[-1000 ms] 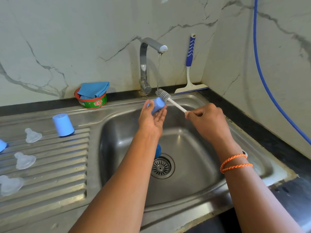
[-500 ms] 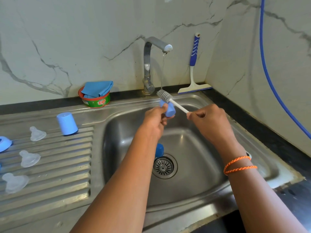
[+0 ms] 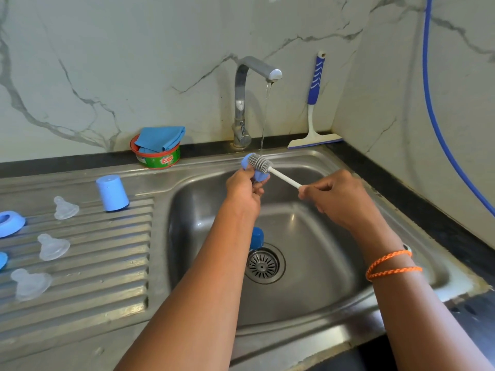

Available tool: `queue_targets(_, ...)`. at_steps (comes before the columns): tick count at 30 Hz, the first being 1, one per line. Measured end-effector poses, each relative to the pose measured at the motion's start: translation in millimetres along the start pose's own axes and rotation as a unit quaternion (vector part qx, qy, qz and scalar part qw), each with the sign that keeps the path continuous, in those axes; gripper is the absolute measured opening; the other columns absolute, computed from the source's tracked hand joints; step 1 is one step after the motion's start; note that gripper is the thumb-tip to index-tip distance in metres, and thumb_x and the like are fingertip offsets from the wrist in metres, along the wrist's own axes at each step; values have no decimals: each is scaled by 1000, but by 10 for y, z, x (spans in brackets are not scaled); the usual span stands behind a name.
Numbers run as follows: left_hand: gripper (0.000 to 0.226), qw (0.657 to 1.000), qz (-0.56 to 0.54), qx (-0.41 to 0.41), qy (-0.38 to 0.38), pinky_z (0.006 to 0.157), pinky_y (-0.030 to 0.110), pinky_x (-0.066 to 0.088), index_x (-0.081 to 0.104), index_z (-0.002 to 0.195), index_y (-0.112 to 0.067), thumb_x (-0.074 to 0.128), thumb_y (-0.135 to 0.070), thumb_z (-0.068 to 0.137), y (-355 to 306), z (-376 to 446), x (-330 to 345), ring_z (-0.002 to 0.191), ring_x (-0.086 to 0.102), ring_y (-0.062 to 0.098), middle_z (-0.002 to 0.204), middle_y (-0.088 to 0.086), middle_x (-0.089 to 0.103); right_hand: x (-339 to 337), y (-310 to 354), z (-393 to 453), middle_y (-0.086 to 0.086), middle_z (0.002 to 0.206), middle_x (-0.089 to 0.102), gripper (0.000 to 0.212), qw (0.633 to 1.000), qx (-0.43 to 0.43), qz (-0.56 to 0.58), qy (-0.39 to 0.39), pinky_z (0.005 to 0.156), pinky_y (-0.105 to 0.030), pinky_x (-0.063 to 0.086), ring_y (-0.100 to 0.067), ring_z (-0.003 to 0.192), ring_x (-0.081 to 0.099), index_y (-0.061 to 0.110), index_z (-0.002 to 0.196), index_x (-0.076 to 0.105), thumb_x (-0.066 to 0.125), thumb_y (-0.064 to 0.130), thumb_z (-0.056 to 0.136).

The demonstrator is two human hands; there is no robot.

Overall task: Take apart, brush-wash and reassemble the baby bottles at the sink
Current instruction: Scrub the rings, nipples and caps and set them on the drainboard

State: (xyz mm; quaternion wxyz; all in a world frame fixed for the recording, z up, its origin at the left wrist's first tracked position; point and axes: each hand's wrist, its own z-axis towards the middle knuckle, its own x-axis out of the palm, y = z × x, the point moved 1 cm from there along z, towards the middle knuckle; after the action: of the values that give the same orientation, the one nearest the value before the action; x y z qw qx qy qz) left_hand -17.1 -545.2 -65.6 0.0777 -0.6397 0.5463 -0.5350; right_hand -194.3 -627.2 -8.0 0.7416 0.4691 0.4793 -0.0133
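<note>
Cap point(image 3: 257, 238) half behind L forearm

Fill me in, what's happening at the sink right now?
A person is scrubbing a small blue cap held in the left hand with a bottle brush held in the right hand, over the sink basin under a thin stream from the tap. Another blue piece lies near the drain. Three clear teats and an upturned blue cap sit on the drainboard.
</note>
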Motion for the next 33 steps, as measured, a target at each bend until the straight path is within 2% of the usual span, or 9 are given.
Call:
queue_targets(4,12,995,78,-22,61,59,27,36,66,103,-7,57,-15,106,9,-31,18,96,65,28,102,18,77,134,40,18,-8,60,60,30,998,1,1,-63,53,-31,38,-21,57,47,17,76,80,73,39,97)
queue_targets(7,12,994,82,-28,68,62,29,41,65,107,-6,58,-16,106,25,-56,55,87,73,27,99,13,76,177,54,20,-6,59,57,31,997,-5,2,-83,53,-32,37,-24,57,47,16,80,81,72,39,97)
queue_targets(12,28,999,-34,-12,-3,57,28,55,58,130,1,57,-12,106,-20,34,-3,91,75,31,116,20,72,28,-3,15,2,54,59,25,999,23,43,13,46,-22,39,-9,43,47,23,80,84,73,37,98)
queue_targets(15,33,999,-35,-7,-40,59,30,53,54,137,0,55,-14,107,-56,48,-50,98,72,32,117,20,70,-6,-48,17,1,51,54,25,996,46,53,53,38,-17,34,-7,34,40,21,81,84,72,33,99)
queue_targets(19,23,999,29,-33,19,61,30,40,58,128,-8,49,-15,109,-43,-47,-23,109,74,29,119,15,75,108,-31,33,0,55,62,25,999,17,33,-14,53,-25,40,-11,49,51,22,81,84,74,38,97)
queue_targets(23,25,993,40,-55,101,65,31,38,58,128,-7,46,-16,108,-5,-173,51,99,75,24,123,17,74,202,-1,76,-19,70,67,31,996,-3,42,-80,55,-31,39,-20,59,49,12,84,82,70,37,98)
queue_targets(27,31,992,-78,-58,76,74,36,49,54,135,-5,41,-17,109,-45,-125,29,96,73,28,119,18,72,130,-18,66,2,51,56,23,996,19,82,-8,47,-23,38,-11,43,46,21,85,84,72,35,99)
queue_targets(31,37,991,-127,-41,25,85,45,55,49,143,-5,40,-18,109,-87,-38,-35,105,68,33,128,20,66,39,-78,31,1,49,51,26,988,56,117,81,40,-19,32,-10,36,38,15,87,84,70,31,102)
queue_targets(33,42,992,-115,-41,39,91,48,55,52,142,-8,42,-30,108,-85,-32,-41,110,69,35,129,20,67,12,-80,17,-1,51,51,27,986,59,120,96,39,-19,30,-10,36,37,14,87,84,69,30,102)
